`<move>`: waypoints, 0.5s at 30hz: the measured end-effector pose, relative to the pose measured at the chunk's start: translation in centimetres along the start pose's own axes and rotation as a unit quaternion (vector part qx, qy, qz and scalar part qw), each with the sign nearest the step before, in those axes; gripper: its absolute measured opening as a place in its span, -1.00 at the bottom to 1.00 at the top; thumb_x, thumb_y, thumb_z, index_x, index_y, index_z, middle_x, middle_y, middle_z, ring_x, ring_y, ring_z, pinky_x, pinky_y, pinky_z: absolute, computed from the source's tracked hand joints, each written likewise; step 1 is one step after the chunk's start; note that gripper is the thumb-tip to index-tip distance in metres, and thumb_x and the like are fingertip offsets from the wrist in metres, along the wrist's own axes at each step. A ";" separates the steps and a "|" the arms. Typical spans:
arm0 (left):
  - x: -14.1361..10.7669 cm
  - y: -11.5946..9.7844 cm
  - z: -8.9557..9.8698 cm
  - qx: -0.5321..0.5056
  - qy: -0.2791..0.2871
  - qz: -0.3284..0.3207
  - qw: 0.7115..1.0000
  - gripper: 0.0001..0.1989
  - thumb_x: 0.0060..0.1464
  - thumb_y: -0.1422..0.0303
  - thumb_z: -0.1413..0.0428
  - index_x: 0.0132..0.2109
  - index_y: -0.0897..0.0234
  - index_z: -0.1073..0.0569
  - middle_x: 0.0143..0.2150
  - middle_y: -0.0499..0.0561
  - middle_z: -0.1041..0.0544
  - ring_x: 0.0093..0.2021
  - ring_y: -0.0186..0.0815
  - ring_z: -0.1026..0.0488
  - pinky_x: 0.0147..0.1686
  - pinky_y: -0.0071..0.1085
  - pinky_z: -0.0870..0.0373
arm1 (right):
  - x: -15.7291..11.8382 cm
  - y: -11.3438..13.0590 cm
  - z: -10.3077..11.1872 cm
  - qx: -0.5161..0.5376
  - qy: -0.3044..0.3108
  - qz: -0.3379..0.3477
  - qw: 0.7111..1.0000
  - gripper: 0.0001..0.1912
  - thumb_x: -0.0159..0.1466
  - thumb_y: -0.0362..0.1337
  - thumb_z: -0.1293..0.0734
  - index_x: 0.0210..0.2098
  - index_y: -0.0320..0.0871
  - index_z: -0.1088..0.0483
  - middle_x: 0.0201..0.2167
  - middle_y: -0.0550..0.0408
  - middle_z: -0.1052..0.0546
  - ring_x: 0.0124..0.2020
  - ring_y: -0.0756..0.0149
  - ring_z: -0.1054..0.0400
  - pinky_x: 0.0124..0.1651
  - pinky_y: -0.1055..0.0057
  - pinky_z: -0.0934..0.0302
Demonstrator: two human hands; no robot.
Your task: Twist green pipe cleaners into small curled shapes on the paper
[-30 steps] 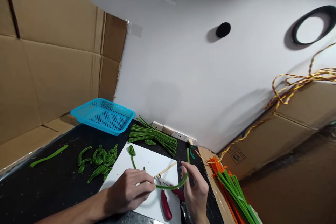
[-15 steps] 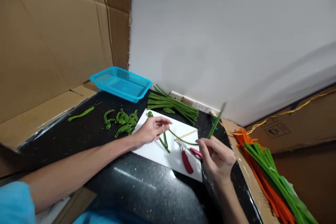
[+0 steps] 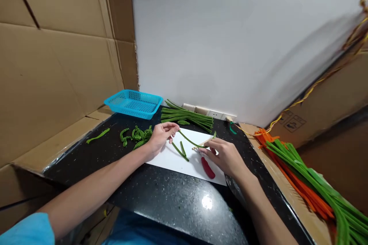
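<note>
A curved green fuzzy stem [image 3: 189, 139] spans between my two hands above a white sheet [image 3: 169, 162]. My left hand [image 3: 161, 138] pinches its left end with closed fingers. Toward its other end, my right hand [image 3: 222, 154] grips it, fingers closed; a short tip sticks up beyond them. On the sheet between the hands lies a bent green stem [image 3: 180, 151]. Red-handled pliers [image 3: 207, 167] rest beneath my right hand, which partly hides them. Small twisted green pieces [image 3: 138, 134] are piled left of my left hand.
A blue plastic basket [image 3: 133, 104] stands at the back left. Behind the sheet lies a bundle of green stems [image 3: 186, 116], near wall sockets [image 3: 215, 115]. Orange strips [image 3: 301, 187] and long green strips [image 3: 304, 172] lie on cardboard at the right. A green strip [image 3: 98, 136] lies far left.
My right hand has come down and left toward the sheet, now over the pliers. The stem's raised right part has dropped low. The camera view has shifted.
</note>
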State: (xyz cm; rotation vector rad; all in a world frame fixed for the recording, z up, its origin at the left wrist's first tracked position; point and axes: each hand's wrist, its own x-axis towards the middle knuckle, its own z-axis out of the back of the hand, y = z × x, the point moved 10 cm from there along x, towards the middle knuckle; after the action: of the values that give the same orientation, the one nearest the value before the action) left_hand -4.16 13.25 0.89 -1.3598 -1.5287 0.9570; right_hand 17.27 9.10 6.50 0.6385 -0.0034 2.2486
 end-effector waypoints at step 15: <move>1.1 -4.5 0.7 0.042 0.044 -0.126 0.990 -0.39 -0.11 0.16 -0.48 0.03 0.38 -0.55 -0.37 0.01 -0.53 -0.55 -0.49 -0.31 -0.61 -0.51 -0.23 | 0.8 5.1 -0.2 0.011 -0.022 0.072 0.997 -0.62 0.51 -0.07 -0.23 -0.32 -0.10 -0.53 -0.31 0.02 -0.56 -0.26 0.23 -0.46 -0.16 0.32 -0.33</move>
State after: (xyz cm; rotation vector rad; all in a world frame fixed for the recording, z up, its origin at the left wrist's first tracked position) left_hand -6.37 13.86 4.97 -1.1049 -1.5329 0.7848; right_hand 13.27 6.15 7.69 0.7199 -0.0485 2.3762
